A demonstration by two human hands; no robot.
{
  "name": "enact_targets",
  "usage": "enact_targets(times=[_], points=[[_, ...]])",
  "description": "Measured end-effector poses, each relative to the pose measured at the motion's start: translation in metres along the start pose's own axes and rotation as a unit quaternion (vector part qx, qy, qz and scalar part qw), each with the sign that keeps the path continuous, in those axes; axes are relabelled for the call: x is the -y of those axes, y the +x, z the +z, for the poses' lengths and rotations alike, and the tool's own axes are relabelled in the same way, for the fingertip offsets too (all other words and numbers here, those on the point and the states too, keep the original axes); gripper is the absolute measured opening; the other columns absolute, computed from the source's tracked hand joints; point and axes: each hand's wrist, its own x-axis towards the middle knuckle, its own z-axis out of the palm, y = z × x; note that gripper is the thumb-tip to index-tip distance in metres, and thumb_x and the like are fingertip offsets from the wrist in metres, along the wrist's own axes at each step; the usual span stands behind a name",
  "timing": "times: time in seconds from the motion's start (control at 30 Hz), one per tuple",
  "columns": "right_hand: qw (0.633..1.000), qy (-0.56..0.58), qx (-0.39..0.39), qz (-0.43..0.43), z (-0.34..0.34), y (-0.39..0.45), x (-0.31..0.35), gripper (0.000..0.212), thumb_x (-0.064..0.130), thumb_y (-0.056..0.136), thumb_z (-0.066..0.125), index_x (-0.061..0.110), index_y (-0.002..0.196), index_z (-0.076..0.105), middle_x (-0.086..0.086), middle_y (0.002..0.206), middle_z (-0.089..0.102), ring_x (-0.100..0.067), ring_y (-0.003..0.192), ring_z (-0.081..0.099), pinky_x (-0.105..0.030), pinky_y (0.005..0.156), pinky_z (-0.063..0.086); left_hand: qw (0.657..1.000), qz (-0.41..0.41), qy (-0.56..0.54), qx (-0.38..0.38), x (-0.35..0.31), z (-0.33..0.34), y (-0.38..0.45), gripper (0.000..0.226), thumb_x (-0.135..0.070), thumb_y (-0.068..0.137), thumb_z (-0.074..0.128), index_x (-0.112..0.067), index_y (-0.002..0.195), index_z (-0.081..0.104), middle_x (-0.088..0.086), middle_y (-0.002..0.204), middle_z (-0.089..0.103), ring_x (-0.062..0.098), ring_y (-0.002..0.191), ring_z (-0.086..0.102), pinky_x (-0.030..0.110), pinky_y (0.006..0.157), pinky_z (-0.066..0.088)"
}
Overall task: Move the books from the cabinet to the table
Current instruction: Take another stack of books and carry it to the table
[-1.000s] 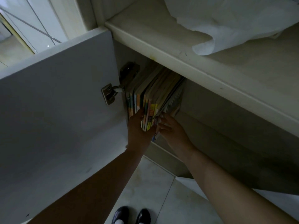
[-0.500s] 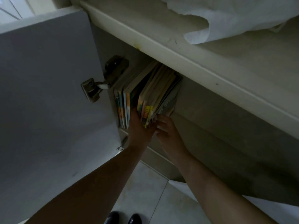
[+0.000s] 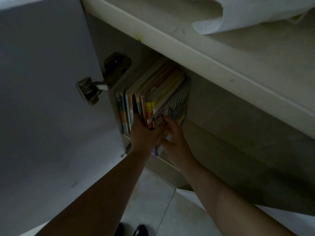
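A row of several thin, colourful books stands upright inside the dim cabinet, under the white table top. My left hand reaches in with its fingers pushed between the spines, splitting a right-hand bundle from the books at the far left. My right hand presses the right side of that bundle, fingers on the outermost cover. Both hands clamp the bundle between them. The books' lower edges are hidden behind my hands.
The white cabinet door stands open on the left, held by a metal hinge. A white cloth lies on the table top above. Pale floor tiles and black shoes show below.
The view has shifted right and closer to the cabinet. My left fingers have slid deeper between the spines, and my right hand has closed in on the bundle's right side.
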Motion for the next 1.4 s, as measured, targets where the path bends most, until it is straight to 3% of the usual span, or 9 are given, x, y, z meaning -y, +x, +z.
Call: enact_targets(times=[0.23,0.37,0.5,0.67,0.8,0.97,1.1,1.23,1.4], points=[[0.998,-0.028,-0.02,0.047,-0.027,-0.041,-0.001,0.05,0.003,0.087,0.059,0.041,0.115,0.042,0.016,0.124,0.046,0.022,0.106,0.046,0.0,0.084,0.039,0.992,-0.065,-0.065,0.085,-0.023,-0.03,-0.033,0.048,-0.019,0.058,0.079,-0.027,0.101,0.058,0.0,0.089,0.072,0.017,0.082,0.071,0.039,0.073,0.059],[0.989,-0.042,-0.077,0.119,-0.046,-0.065,0.001,0.069,0.008,0.077,0.072,0.024,0.134,0.036,-0.006,0.146,0.037,-0.017,0.131,0.04,-0.033,0.107,0.037,0.976,-0.114,-0.103,0.156,-0.039,-0.054,-0.066,0.035,-0.005,0.061,0.078,-0.015,0.093,0.067,0.009,0.088,0.074,0.024,0.083,0.071,0.044,0.077,0.057],[0.978,-0.003,-0.07,0.194,-0.065,-0.094,0.019,0.086,0.01,0.079,0.07,0.018,0.148,0.019,-0.004,0.152,0.029,-0.022,0.139,0.031,-0.032,0.106,0.034,0.959,-0.137,-0.102,0.227,-0.057,-0.081,-0.097,0.045,-0.006,0.065,0.076,-0.01,0.109,0.067,0.009,0.103,0.073,0.027,0.097,0.069,0.049,0.091,0.053],[0.945,0.147,-0.057,0.288,-0.081,-0.145,0.033,0.056,0.028,0.069,0.069,0.02,0.122,0.052,-0.007,0.133,0.057,-0.022,0.118,0.055,-0.039,0.104,0.043,0.932,-0.143,-0.107,0.314,-0.082,-0.117,-0.129,0.047,-0.013,0.062,0.074,-0.011,0.108,0.066,0.012,0.106,0.072,0.029,0.098,0.068,0.04,0.082,0.056],[0.907,0.247,-0.039,0.338,-0.073,-0.19,0.045,0.018,0.029,0.091,0.05,0.018,0.098,0.062,-0.002,0.076,0.076,-0.017,0.068,0.072,-0.029,0.058,0.059,0.908,-0.184,-0.126,0.355,-0.093,-0.14,-0.15,0.055,-0.028,0.053,0.073,-0.014,0.106,0.065,0.013,0.101,0.073,0.03,0.09,0.07,0.035,0.069,0.057],[0.896,0.317,-0.072,0.301,-0.051,-0.245,0.053,0.027,0.032,0.086,0.054,0.018,0.107,0.062,-0.005,0.082,0.076,-0.021,0.068,0.072,-0.029,0.051,0.057,0.88,-0.219,-0.126,0.403,-0.098,-0.159,-0.165,0.055,-0.022,0.052,0.072,-0.012,0.106,0.064,0.013,0.093,0.074,0.029,0.081,0.071,0.036,0.066,0.058],[0.904,0.313,-0.108,0.271,-0.022,-0.289,0.058,0.071,0.04,0.057,0.082,0.012,0.118,0.06,-0.008,0.099,0.074,-0.024,0.085,0.072,-0.032,0.064,0.059,0.856,-0.234,-0.077,0.454,-0.099,-0.169,-0.171,0.05,-0.018,0.063,0.065,-0.009,0.112,0.061,0.016,0.098,0.073,0.03,0.082,0.071,0.036,0.067,0.059],[0.889,0.315,-0.21,0.257,0.009,-0.342,0.06,0.035,0.02,0.08,0.065,0.015,0.114,0.062,-0.005,0.099,0.074,-0.023,0.087,0.07,-0.034,0.073,0.058,0.815,-0.259,-0.006,0.519,-0.096,-0.173,-0.186,0.054,-0.022,0.069,0.064,-0.006,0.12,0.059,0.019,0.109,0.07,0.035,0.094,0.069,0.041,0.079,0.058],[0.842,0.348,-0.32,0.258,0.041,-0.41,0.057,0.021,0.016,0.084,0.063,0.013,0.105,0.065,-0.006,0.084,0.076,-0.022,0.072,0.072,-0.03,0.061,0.058,0.739,-0.279,0.042,0.612,-0.098,-0.165,-0.221,0.037,-0.019,0.067,0.062,-0.012,0.103,0.061,0.008,0.084,0.076,0.023,0.074,0.073,0.03,0.059,0.058]])
